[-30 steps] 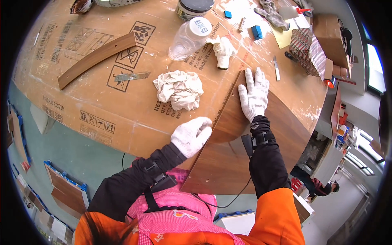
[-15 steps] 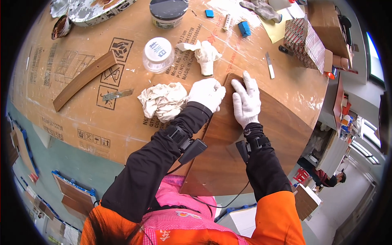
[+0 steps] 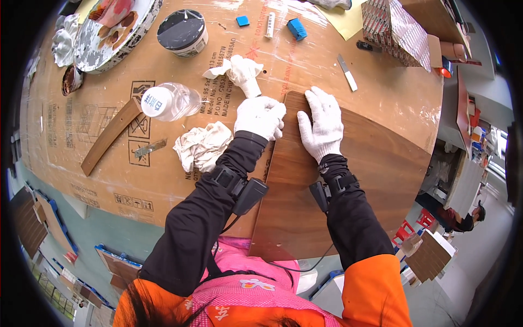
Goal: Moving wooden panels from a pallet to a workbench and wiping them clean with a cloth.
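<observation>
A brown wood-grain panel [image 3: 348,191] lies over the front of the cardboard-covered table. My right hand [image 3: 322,122], in a white knit glove, rests flat on its upper part, thumb apart from the fingers. At the panel's left edge is my left hand [image 3: 260,117], also gloved, its fingers curled together; whatever they pinch is hidden. A crumpled cream cloth [image 3: 202,146] lies beside my left wrist. Just beyond that hand is a twisted white cloth bundle [image 3: 245,75]. Further left stands a see-through bottle [image 3: 182,101] with a white cap.
A curved wooden strip [image 3: 109,139] and a metal scraper blade [image 3: 151,148] lie left. A dark-lidded tub [image 3: 182,32] and paint-stained tray [image 3: 101,68] stand behind. A white-handled knife [image 3: 347,72], blue blocks [image 3: 297,29] and a patterned box [image 3: 397,35] are beyond the panel.
My view has turned, so the table's things sit differently in the picture. The fingers of my right hand have drawn closer together on the panel. My left hand stays curled at its edge.
</observation>
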{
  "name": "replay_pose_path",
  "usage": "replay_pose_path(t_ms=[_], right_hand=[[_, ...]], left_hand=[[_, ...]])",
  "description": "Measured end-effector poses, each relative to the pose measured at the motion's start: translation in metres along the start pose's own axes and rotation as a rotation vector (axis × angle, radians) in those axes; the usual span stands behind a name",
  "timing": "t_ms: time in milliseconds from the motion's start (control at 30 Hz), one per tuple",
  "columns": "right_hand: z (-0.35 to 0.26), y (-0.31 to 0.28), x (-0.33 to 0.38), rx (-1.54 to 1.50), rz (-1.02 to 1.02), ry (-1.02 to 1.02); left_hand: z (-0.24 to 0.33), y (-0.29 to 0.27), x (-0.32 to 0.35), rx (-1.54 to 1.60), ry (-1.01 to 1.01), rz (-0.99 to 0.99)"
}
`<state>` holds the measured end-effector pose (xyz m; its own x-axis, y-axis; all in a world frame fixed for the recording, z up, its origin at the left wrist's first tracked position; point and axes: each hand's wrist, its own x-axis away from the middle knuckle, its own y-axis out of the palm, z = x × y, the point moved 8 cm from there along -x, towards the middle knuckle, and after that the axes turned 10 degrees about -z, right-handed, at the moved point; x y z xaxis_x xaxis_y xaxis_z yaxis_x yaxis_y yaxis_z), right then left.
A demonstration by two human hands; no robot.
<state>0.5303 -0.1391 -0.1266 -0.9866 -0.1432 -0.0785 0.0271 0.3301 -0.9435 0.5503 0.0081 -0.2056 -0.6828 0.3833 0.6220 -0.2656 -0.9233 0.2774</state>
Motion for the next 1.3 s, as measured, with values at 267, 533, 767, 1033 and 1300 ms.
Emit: replay_pose_path(t_ms=[267,533,767,1033,1300], right_hand=[[0.001,-0.003,0.000,0.003,0.025,-0.006],[0.001,-0.003,0.001,-0.011,0.032,-0.002],[0.001,-0.004,0.001,-0.013,0.034,-0.007],[0.002,-0.003,0.001,-0.025,0.042,-0.017],[0.004,-0.004,0.003,-0.012,0.049,-0.021]], left_hand=[[0.007,0.003,0.001,-0.050,0.002,0.033],[0.005,0.005,0.000,0.003,0.032,0.110],[0.006,0.008,0.002,0.002,0.060,0.155],[0.007,0.009,0.003,0.021,0.076,0.188],[-0.028,0.020,0.045,-0.067,0.065,0.031]])
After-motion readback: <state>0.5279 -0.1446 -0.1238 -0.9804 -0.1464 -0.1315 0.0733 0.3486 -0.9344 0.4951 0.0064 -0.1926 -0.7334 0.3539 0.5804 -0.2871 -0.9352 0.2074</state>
